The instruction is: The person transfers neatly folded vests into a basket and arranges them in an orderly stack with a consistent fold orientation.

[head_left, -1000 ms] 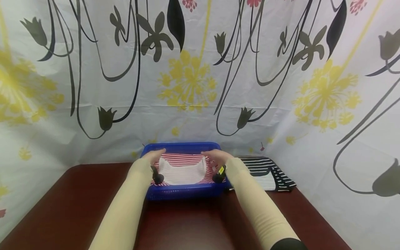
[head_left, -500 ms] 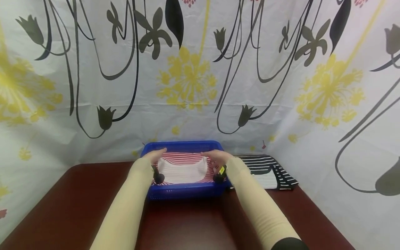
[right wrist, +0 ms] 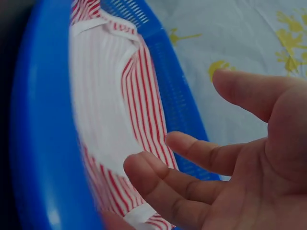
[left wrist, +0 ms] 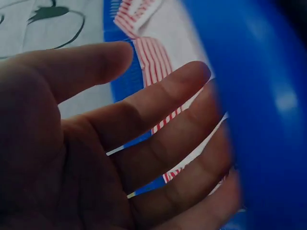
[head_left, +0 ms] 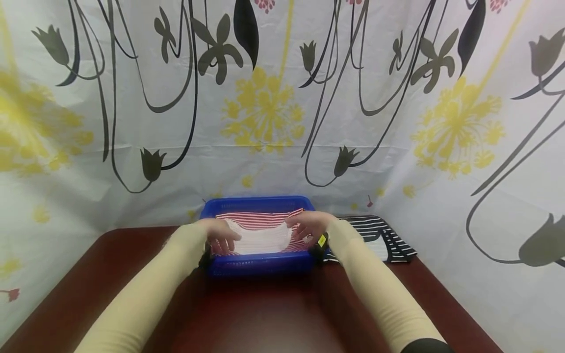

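A blue plastic basket [head_left: 265,264] holds a folded red-and-white striped garment [head_left: 256,220] with a white panel. Over the basket's left end, my left hand [head_left: 220,234] has its fingers extended toward the garment. Seen in the left wrist view, the left hand [left wrist: 139,139] is spread, its thumb apart and its fingertips [left wrist: 194,74] close to the basket's near rim [left wrist: 254,96]. Above the right end of the basket is my right hand [head_left: 311,226]. Its fingers are loosely spread over the stripes in the right wrist view, with nothing between thumb and fingers.
To the right of the basket, a black-and-white striped garment [head_left: 371,230] lies flat on the dark red-brown table [head_left: 132,264]. A floral-print white curtain [head_left: 265,171] hangs right behind the basket and along both sides.
My left hand has come inward and turned more palm-down, its fingers now lower over the garment. The right hand's fingers have shifted slightly. A corner of striped cloth at the right stands higher.
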`<state>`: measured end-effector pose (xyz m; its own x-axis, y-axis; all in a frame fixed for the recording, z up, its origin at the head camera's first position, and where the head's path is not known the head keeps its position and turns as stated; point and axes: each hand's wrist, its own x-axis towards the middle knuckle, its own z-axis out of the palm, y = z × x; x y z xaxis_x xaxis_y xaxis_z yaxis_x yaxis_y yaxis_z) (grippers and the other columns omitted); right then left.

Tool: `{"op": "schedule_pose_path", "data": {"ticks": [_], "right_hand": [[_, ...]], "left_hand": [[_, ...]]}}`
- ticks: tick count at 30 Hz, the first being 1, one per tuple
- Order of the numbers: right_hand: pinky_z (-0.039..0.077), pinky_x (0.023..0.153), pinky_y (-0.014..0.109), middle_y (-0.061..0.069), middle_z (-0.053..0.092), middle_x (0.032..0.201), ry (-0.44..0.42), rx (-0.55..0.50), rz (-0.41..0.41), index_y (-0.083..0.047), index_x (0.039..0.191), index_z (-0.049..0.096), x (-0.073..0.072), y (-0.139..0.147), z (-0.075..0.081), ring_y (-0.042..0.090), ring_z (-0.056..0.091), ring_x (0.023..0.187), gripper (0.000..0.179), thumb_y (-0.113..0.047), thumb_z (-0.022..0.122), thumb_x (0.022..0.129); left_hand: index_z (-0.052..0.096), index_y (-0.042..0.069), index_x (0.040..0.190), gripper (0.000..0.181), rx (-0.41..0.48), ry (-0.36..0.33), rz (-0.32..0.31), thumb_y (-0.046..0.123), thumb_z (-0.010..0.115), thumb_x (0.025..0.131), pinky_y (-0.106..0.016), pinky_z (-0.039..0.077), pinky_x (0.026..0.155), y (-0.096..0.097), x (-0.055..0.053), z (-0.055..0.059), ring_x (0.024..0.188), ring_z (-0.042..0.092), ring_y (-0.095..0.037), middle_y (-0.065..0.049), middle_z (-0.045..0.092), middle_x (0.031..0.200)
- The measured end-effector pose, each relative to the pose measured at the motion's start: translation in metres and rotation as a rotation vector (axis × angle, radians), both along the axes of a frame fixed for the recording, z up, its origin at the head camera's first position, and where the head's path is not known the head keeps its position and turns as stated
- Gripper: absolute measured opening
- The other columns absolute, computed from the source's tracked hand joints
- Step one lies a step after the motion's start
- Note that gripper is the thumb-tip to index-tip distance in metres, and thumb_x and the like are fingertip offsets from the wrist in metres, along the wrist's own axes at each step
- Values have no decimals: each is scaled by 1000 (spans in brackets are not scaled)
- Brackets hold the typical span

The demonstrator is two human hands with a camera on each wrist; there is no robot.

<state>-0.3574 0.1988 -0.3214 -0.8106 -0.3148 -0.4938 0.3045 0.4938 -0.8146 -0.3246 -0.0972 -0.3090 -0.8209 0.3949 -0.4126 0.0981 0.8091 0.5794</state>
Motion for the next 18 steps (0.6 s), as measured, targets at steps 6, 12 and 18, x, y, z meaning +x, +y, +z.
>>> {"op": "schedule_pose_path", "data": {"ticks": [6,12,18], "right_hand": [[36,101,60,28,50,133,25,62,-21,2,139,46,11,-1,-9,40,43,128,64,-43,57,94],[37,102,56,26,56,122,54,63,-41,2,136,49,13,-3,-18,38,52,118,65,-41,64,90],[41,100,53,29,51,125,58,-24,-11,0,142,36,12,4,-15,40,51,118,60,-36,55,98]], "left_hand": [[69,-5,92,36,-99,43,4,30,59,94,-33,53,76,-2,11,-7,79,59,-19,-7,63,81],[62,3,76,29,-133,67,1,27,60,91,-22,43,58,-3,14,-13,64,50,-13,-2,55,69],[63,1,73,33,-157,90,-36,28,59,93,-21,41,55,1,14,-8,60,50,-12,-2,55,66]]}}
